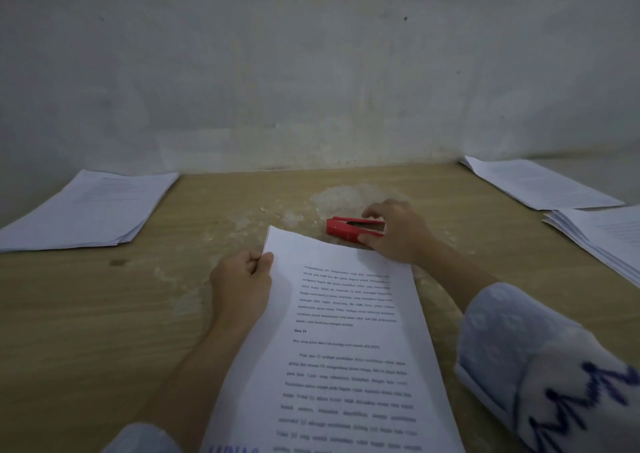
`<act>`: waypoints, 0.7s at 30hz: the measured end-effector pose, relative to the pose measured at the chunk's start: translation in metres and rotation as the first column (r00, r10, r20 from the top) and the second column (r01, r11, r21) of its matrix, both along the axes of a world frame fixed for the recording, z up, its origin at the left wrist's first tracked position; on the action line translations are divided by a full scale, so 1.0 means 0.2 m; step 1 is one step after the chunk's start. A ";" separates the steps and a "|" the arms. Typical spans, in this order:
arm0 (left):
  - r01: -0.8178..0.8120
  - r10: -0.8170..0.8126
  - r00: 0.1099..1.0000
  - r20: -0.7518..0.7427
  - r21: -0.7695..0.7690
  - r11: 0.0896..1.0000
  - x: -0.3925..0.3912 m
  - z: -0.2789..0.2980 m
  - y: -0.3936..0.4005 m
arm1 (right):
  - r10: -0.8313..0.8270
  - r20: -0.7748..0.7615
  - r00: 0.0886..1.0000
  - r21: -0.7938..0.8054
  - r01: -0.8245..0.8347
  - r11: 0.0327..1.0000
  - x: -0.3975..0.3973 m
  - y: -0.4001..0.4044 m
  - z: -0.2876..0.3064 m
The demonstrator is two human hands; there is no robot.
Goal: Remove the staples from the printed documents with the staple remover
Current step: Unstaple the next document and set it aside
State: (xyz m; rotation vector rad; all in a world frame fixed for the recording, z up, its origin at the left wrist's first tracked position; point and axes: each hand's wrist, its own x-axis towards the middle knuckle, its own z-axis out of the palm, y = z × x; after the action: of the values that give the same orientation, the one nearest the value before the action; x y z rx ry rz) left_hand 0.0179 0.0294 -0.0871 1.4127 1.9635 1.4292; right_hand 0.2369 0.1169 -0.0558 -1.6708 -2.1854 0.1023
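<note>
- On the wooden tabletop (104, 314), a printed document (346, 331) lies at centre.
- Left hand (240, 284) pinches its upper left corner, fingers (266, 260) curled round the edge.
- Right hand (394, 232) grips the red staple remover (349, 229) just beyond the document, thumb and fingers narrowly closed on it.

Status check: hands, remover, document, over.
Left hand pinches document top corner. Right hand grips red staple remover on table. Nothing in the way.
</note>
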 end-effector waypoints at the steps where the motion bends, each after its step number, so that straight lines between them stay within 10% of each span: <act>1: 0.004 -0.004 1.000 0.014 -0.005 1.000 0.00 0.00 0.01 | -0.003 0.020 1.000 -0.033 0.003 0.999 -0.01 0.03 -0.01; 11: 0.058 -0.053 0.984 0.171 -0.029 0.998 0.00 0.01 0.02 | 0.169 0.088 0.982 -0.180 -0.151 0.972 -0.12 0.21 -0.02; 15: 0.068 -0.068 0.984 0.164 0.007 0.998 -0.01 0.01 0.02 | 0.107 -0.277 0.955 0.007 -0.110 0.994 -0.21 0.18 0.05; 18: 0.055 -0.063 0.990 0.126 0.063 0.996 0.00 0.01 0.02 | 0.061 -0.837 0.544 -0.040 -0.171 0.984 -0.34 0.10 0.13; 21: 0.055 -0.067 0.991 0.112 0.111 0.992 0.01 0.01 0.01 | -0.064 -0.995 0.071 -0.081 -0.286 0.955 -0.46 0.06 0.18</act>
State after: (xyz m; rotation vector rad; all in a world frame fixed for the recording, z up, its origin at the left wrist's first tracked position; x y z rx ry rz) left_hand 0.0195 0.0324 -0.0851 1.3888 1.7813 1.5735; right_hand 0.1442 0.1282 -0.0189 -0.8602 -1.0985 1.2703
